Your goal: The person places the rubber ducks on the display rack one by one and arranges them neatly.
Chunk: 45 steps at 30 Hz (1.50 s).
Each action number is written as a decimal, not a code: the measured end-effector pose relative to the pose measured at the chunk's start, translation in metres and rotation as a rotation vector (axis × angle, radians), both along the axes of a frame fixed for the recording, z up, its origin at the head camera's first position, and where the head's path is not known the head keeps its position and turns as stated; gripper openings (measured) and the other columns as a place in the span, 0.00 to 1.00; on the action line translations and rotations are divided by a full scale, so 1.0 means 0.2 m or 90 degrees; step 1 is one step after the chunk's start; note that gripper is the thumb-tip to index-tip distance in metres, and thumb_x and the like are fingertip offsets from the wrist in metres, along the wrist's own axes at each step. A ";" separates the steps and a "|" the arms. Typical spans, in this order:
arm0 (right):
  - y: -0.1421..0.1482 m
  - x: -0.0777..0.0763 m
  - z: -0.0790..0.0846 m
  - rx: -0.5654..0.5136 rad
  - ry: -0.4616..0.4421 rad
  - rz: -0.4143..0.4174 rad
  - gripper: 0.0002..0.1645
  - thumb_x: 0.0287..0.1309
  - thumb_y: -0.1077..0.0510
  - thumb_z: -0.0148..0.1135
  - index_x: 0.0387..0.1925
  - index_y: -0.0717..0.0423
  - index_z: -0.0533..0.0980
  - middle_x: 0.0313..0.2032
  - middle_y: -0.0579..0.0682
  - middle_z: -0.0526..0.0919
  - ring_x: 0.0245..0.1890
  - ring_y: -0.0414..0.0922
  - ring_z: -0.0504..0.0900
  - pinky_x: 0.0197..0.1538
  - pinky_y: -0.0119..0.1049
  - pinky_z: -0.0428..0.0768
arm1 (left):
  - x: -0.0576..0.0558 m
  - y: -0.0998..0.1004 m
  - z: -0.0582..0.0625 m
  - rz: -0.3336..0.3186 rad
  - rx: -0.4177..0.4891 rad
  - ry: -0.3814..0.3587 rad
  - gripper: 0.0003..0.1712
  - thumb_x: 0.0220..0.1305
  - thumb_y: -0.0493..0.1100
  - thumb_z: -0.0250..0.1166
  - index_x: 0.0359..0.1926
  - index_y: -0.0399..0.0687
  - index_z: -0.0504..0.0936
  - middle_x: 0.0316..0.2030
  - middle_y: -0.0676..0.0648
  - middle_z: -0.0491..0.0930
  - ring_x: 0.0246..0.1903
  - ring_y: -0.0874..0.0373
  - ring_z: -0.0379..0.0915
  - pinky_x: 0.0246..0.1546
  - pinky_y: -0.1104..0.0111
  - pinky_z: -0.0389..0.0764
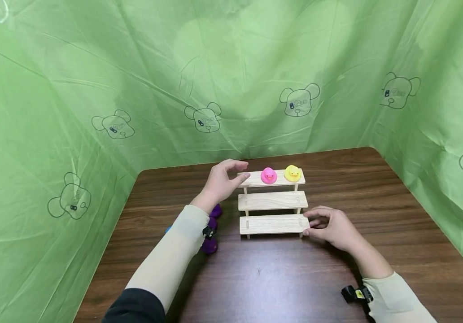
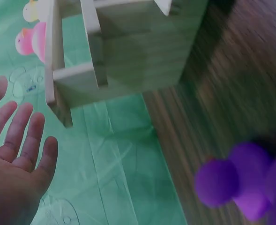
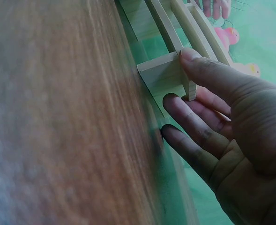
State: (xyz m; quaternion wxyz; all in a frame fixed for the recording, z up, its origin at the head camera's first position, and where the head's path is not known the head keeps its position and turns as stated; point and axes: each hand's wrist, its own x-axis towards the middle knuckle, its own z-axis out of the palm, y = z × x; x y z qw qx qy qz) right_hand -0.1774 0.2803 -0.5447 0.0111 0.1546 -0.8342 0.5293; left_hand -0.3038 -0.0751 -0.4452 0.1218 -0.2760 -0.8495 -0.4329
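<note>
A three-tier light wooden stand [image 1: 272,224] stands on the dark table. On its top tier sit a pink rubber duck [image 1: 268,176] near the middle and a yellow rubber duck [image 1: 292,173] toward the right end. My left hand [image 1: 222,181] is beside the left end of that tier, thumb and fingers spread, with nothing held in the left wrist view. At the lowest tier's right end, my right hand [image 1: 334,228] pinches the board between thumb and fingers. The right wrist view has the thumb [image 3: 208,70] against the board's edge, with fingers around its end.
Several purple rubber ducks [image 1: 209,246] stand left of the stand, partly hidden behind my left forearm. A bit of something blue [image 1: 168,229] peeks out on the forearm's other side. Green sheeting [image 1: 247,80] with bear-face drawings surrounds the table [image 1: 264,282] at the back and sides.
</note>
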 end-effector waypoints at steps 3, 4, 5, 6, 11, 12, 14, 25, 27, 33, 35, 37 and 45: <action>0.00 0.00 0.00 0.000 -0.004 0.000 0.27 0.46 0.60 0.87 0.50 0.57 0.85 0.49 0.54 0.86 0.40 0.48 0.90 0.40 0.35 0.89 | 0.00 -0.06 -0.01 0.004 0.004 0.004 0.16 0.65 0.46 0.77 0.52 0.52 0.89 0.47 0.55 0.87 0.51 0.57 0.82 0.58 0.59 0.82; 0.00 0.00 -0.01 -0.001 -0.005 0.000 0.27 0.46 0.60 0.87 0.50 0.57 0.85 0.49 0.54 0.86 0.40 0.48 0.91 0.40 0.35 0.89 | 0.01 -0.08 -0.01 0.007 0.003 0.002 0.15 0.65 0.46 0.77 0.52 0.52 0.89 0.47 0.55 0.87 0.51 0.59 0.82 0.58 0.60 0.81; 0.00 0.00 -0.01 -0.003 -0.006 -0.001 0.27 0.46 0.60 0.87 0.50 0.57 0.85 0.49 0.54 0.86 0.40 0.48 0.91 0.40 0.35 0.89 | 0.01 -0.10 -0.02 0.009 0.002 0.001 0.15 0.66 0.46 0.76 0.52 0.52 0.89 0.47 0.55 0.87 0.52 0.60 0.81 0.59 0.60 0.81; 0.00 0.00 -0.01 -0.003 -0.007 -0.001 0.27 0.46 0.60 0.87 0.50 0.58 0.85 0.49 0.54 0.86 0.40 0.48 0.91 0.40 0.35 0.89 | 0.02 -0.12 -0.02 0.010 0.002 -0.002 0.15 0.66 0.46 0.76 0.53 0.52 0.89 0.48 0.55 0.87 0.52 0.60 0.81 0.59 0.59 0.81; 0.00 0.00 -0.01 -0.008 -0.006 0.000 0.27 0.45 0.62 0.87 0.50 0.59 0.85 0.49 0.55 0.86 0.40 0.49 0.91 0.40 0.36 0.89 | 0.04 -0.25 -0.04 0.025 -0.016 -0.007 0.16 0.67 0.47 0.75 0.54 0.53 0.88 0.50 0.57 0.86 0.53 0.60 0.81 0.59 0.57 0.81; 0.00 0.00 -0.01 -0.006 -0.005 0.000 0.27 0.46 0.62 0.86 0.50 0.59 0.85 0.49 0.55 0.86 0.40 0.49 0.90 0.40 0.36 0.89 | 0.05 -0.28 -0.05 0.028 -0.019 -0.008 0.16 0.67 0.47 0.75 0.54 0.54 0.88 0.50 0.57 0.86 0.53 0.60 0.81 0.59 0.56 0.81; 0.00 0.00 0.00 -0.004 -0.005 0.001 0.27 0.46 0.62 0.86 0.50 0.59 0.85 0.49 0.56 0.86 0.40 0.49 0.90 0.40 0.36 0.89 | 0.06 -0.34 -0.06 0.035 -0.022 -0.010 0.16 0.67 0.47 0.75 0.54 0.53 0.88 0.50 0.56 0.87 0.53 0.58 0.81 0.58 0.57 0.81; 0.00 -0.01 -0.01 -0.004 -0.008 0.005 0.27 0.47 0.59 0.86 0.50 0.58 0.85 0.50 0.55 0.86 0.40 0.49 0.91 0.40 0.35 0.89 | 0.14 -0.65 -0.11 0.071 0.001 -0.059 0.15 0.66 0.44 0.76 0.53 0.53 0.89 0.50 0.53 0.87 0.53 0.50 0.82 0.57 0.46 0.81; 0.00 -0.01 -0.02 -0.008 -0.009 0.006 0.27 0.47 0.59 0.86 0.50 0.57 0.85 0.50 0.55 0.86 0.41 0.49 0.91 0.40 0.35 0.89 | 0.15 -0.71 -0.14 0.076 -0.001 -0.078 0.15 0.66 0.44 0.76 0.53 0.55 0.89 0.50 0.51 0.87 0.54 0.49 0.82 0.58 0.45 0.80; 0.00 -0.01 -0.02 -0.011 -0.014 0.002 0.27 0.47 0.59 0.86 0.50 0.57 0.85 0.50 0.55 0.86 0.41 0.48 0.90 0.40 0.35 0.89 | 0.20 -0.85 -0.23 0.085 -0.009 -0.151 0.14 0.65 0.43 0.77 0.52 0.55 0.89 0.53 0.42 0.87 0.58 0.45 0.80 0.62 0.43 0.77; 0.00 -0.01 -0.03 -0.008 -0.014 0.002 0.27 0.47 0.58 0.86 0.50 0.56 0.86 0.50 0.55 0.86 0.41 0.49 0.90 0.40 0.35 0.89 | 0.22 -0.89 -0.27 0.087 -0.016 -0.168 0.15 0.65 0.43 0.77 0.52 0.54 0.89 0.53 0.41 0.87 0.59 0.46 0.80 0.63 0.41 0.76; 0.00 -0.01 -0.03 -0.005 -0.012 0.002 0.27 0.47 0.58 0.86 0.50 0.56 0.86 0.50 0.55 0.86 0.41 0.49 0.90 0.40 0.35 0.88 | 0.24 -0.93 -0.30 0.087 -0.025 -0.183 0.16 0.64 0.43 0.77 0.52 0.54 0.89 0.53 0.41 0.87 0.59 0.46 0.80 0.63 0.41 0.76; 0.00 -0.01 -0.02 -0.006 -0.010 0.004 0.27 0.47 0.58 0.86 0.50 0.56 0.86 0.50 0.54 0.86 0.41 0.50 0.90 0.41 0.34 0.88 | 0.29 -1.03 -0.37 0.067 -0.056 -0.214 0.24 0.61 0.45 0.80 0.57 0.44 0.88 0.55 0.41 0.86 0.61 0.44 0.78 0.66 0.41 0.72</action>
